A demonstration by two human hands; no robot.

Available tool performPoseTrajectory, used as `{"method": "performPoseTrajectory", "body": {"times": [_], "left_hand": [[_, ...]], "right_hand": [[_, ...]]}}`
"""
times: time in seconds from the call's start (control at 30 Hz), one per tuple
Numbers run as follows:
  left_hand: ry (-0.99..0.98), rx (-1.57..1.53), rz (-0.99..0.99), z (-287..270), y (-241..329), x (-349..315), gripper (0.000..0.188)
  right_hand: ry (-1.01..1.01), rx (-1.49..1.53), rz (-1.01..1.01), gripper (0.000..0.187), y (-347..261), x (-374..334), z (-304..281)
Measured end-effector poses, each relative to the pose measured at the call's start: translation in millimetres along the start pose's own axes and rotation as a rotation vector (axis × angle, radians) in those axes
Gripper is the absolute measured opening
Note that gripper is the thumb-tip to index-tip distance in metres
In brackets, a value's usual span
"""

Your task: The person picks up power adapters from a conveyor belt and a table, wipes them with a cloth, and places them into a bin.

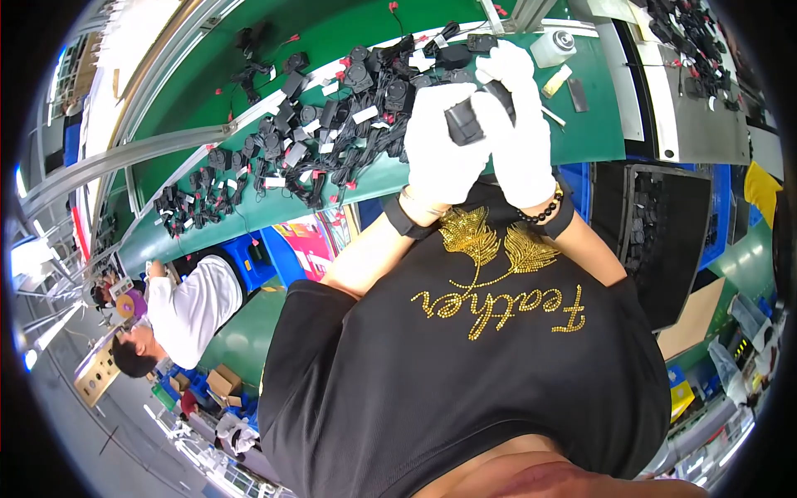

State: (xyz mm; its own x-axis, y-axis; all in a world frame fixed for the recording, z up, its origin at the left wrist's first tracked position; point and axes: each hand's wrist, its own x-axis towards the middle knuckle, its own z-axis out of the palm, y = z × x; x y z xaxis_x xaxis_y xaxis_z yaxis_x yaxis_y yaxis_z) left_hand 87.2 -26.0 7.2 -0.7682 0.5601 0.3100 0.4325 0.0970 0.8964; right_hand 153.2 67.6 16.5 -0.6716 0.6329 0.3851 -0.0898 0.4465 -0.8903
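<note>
Both my hands wear white gloves and are raised together over the green workbench (596, 124). My left hand (440, 158) is closed around a small black boxy device (465, 123), whose dark face shows between the glove's fingers. Beside it, my right hand (521, 141) is closed with its fingertips bent inward, and a dark piece (496, 93) shows at its fingers. I cannot tell whether that piece belongs to the same device. A heap of similar black devices with cables (357, 116), white tags and red caps lies left of my hands.
Right of my hands stand a white bottle (554, 48), a yellow strip (557, 80), a grey flat piece (578, 95) and a white pen-like stick (553, 116). A black bin (664, 241) holds dark parts. Another person in white (195, 307) works at the left.
</note>
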Motion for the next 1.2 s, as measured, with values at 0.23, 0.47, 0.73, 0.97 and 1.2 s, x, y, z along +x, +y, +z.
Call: {"method": "performPoseTrajectory", "body": {"times": [0.23, 0.47, 0.73, 0.97, 1.2], "left_hand": [[0.018, 0.006, 0.023, 5, 13, 5, 0.041], [-0.202, 0.014, 0.079, 14, 23, 6, 0.047], [-0.197, 0.069, 0.02, -42, 47, 34, 0.029], [-0.409, 0.243, 0.509, -26, 33, 65, 0.066], [-0.639, 0.365, 0.49, -9, 24, 71, 0.063]], "right_hand": [[-0.019, 0.031, 0.013, 0.059, -4, -6, 3], [0.02, -0.325, -0.128, 0.03, 21, -9, 0], [-0.005, 0.938, 0.479, 0.047, 2, 6, -22], [-0.042, 1.317, 0.393, 0.049, 7, -9, -17], [-0.095, 0.033, -0.014, 0.054, 21, -25, -13]]}}
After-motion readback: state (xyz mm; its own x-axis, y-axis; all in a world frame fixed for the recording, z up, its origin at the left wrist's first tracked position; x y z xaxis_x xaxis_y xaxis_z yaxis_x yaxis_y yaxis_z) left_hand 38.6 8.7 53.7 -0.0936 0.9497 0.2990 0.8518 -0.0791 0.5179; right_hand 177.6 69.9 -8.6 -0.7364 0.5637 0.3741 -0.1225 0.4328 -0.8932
